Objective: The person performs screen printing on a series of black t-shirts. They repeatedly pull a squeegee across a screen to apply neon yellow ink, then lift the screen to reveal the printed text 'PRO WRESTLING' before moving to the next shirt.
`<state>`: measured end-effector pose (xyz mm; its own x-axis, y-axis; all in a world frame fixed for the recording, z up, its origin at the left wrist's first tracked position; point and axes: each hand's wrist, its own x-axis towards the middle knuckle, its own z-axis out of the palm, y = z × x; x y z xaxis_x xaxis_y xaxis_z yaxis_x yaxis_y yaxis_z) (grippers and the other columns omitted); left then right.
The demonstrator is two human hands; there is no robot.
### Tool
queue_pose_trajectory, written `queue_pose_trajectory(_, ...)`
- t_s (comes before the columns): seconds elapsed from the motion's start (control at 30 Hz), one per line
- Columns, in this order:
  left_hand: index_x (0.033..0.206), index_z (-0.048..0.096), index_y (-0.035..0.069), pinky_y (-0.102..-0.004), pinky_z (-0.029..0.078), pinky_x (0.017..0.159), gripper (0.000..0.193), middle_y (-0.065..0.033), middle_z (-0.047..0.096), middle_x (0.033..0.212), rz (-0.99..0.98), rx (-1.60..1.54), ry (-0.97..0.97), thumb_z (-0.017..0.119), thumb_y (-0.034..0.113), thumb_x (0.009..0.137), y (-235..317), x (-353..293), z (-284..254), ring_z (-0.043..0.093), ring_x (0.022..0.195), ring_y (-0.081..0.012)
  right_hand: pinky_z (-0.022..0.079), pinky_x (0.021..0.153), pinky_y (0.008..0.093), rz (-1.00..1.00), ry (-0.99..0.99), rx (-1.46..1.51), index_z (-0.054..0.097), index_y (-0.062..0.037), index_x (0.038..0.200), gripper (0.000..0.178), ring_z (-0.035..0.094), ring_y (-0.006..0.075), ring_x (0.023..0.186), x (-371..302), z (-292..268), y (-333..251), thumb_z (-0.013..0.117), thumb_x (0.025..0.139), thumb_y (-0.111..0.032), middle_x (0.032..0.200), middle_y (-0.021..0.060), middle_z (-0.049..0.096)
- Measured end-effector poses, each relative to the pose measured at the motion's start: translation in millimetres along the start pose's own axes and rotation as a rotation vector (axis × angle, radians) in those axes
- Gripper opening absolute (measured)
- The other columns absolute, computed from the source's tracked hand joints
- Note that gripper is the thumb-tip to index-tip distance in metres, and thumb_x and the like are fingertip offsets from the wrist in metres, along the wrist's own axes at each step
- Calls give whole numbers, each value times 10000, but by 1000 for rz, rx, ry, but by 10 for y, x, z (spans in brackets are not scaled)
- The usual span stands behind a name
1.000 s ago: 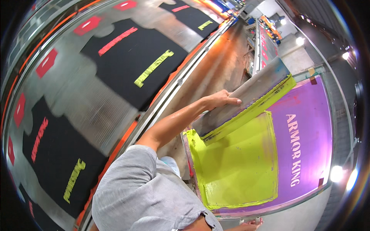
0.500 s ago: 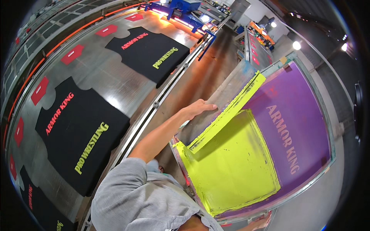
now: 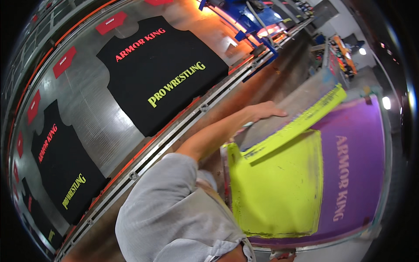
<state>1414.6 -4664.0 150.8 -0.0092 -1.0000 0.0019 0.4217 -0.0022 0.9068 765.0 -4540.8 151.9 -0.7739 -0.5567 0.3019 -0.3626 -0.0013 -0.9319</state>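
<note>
Holding squeegee (image 3: 293,114) over ink-loaded purple screen (image 3: 354,131), likely between prints: left hand (image 3: 264,110) gripping it, right hand (image 3: 284,256) at screen edge, grip unclear. Next move probably needs both kept level.

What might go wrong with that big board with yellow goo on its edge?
Yellow goo might drip from the board onto the purple area beside the yellow patch.

The left hand is on the board's upper side, so a slip could drop it.

A stray splash might spoil the black shirt shape lying on the nearby table.
</note>
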Motion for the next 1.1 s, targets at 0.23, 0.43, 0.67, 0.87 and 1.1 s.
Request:
queue_pose_trajectory(0.23,1218,659,-70,-442,468,942,775,-177,678,1176,19,360,20,744,570,787,84,3000,-453,616,1096,-290,189,396,237,26,17,-78,712,-64,1082,326,263,45,451,675,2470,27,610,972,-354,592,-68,357)
queue_pose_trajectory(0.43,1212,678,-32,-443,439,988,744,-178,667,1202,-60,393,-4,693,599,818,339,5137,-1174,574,1172,-301,192,389,237,64,29,-71,711,-63,1085,323,260,44,444,1391,4525,-23,611,975,-351,589,-67,362)
queue_pose_trajectory(0.67,1208,662,-67,-418,458,994,752,-195,635,1249,-54,375,196,707,584,835,421,7638,-2262,570,1185,-253,199,372,238,125,16,22,707,-61,1102,315,254,41,428,2497,6982,-372,605,988,-337,584,-63,375)
queue_pose_trajectory(0.87,1062,715,-40,-339,534,745,564,-89,721,901,-67,56,-6,728,487,862,845,10075,-3177,666,807,-150,211,363,239,106,-19,27,665,-64,1225,326,289,39,428,3020,9464,-1005,539,1025,-288,597,-47,410)
queue_pose_trajectory(1.1,979,704,-44,-318,469,668,592,-38,632,836,-142,135,68,714,534,847,1613,12542,-3679,573,827,-116,285,418,232,-160,-133,-125,586,-50,1304,342,371,49,482,3361,11595,-2077,536,1033,-252,635,-37,432)
